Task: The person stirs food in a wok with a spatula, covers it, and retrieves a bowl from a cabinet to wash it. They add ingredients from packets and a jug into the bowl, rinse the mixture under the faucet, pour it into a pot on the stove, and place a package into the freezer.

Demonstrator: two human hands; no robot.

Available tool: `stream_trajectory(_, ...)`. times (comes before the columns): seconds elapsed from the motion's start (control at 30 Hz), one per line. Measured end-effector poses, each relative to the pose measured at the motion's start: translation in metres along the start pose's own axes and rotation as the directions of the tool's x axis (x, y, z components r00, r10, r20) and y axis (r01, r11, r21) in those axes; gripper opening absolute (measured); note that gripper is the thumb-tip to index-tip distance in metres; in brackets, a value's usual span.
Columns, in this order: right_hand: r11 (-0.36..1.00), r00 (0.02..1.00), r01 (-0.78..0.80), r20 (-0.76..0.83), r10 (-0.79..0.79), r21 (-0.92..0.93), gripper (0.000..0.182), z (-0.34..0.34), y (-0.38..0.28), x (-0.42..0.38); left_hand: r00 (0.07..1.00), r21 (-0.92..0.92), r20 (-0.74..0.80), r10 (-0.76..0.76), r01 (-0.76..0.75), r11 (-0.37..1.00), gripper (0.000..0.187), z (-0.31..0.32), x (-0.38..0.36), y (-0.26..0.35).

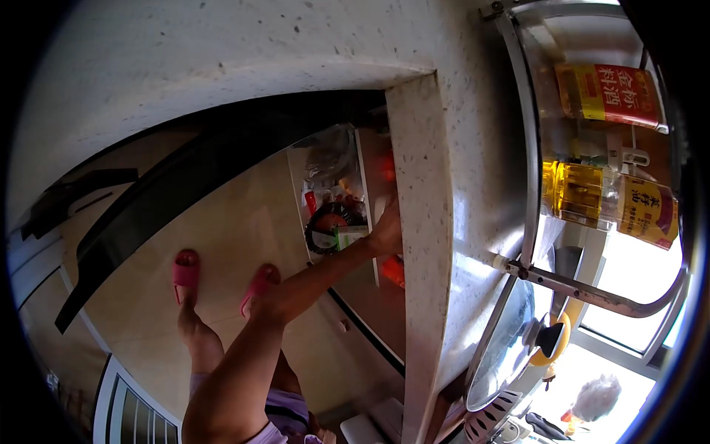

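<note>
My left arm reaches across to an open drawer (373, 177) under the counter. At the drawer's edge is my left hand (386, 231), its fingers hidden beside the counter's edge; whether it holds anything cannot be seen. Inside the drawer compartment are clear plastic bags (330, 159), a black round item (322, 231), a green-and-white packet (349, 237) and red items. An orange-red item (393, 271) shows just below my hand. My right hand (318, 431) is barely visible at the bottom edge beside lavender clothing, its fingers unclear.
The speckled counter (421, 185) borders the drawer. A metal rack (529, 148) holds a red-labelled bottle (610, 95) and an oil bottle (592, 194). Near it are a glass lid (506, 333) and slotted utensil (492, 418). Pink slippers (186, 272) are on the floor.
</note>
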State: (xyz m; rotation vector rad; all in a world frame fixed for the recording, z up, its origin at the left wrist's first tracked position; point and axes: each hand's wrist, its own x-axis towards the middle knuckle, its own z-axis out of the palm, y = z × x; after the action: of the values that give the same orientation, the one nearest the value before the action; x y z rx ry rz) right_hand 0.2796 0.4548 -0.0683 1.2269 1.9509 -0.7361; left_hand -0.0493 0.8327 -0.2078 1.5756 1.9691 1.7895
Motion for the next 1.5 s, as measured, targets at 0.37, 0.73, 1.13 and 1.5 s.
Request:
stream_trajectory(0.37,0.997,0.996,0.070,-0.056,-0.071,-0.016,0.085,0.008,0.012,-0.021,0.989,0.022,0.047,-0.143,0.142,0.990,0.056,-0.007,0.006,0.006)
stream_trajectory(0.73,0.905,0.868,0.421,-0.315,-0.383,0.061,0.068,-0.010,0.031,-0.028,0.991,0.405,-0.042,-0.130,0.135,0.904,0.018,-0.326,-0.023,0.119)
stream_trajectory(1.13,-0.336,0.998,0.057,-0.067,-0.017,0.940,0.056,-0.256,0.057,-0.134,0.602,0.113,-0.203,-0.772,0.798,0.593,0.037,-0.368,-0.048,0.133)
stream_trajectory(1.5,-0.721,0.959,0.271,-0.240,0.148,0.638,0.057,-0.282,0.084,-0.075,0.334,-0.669,0.509,-0.793,0.734,-0.120,0.094,-0.179,-0.032,0.217)
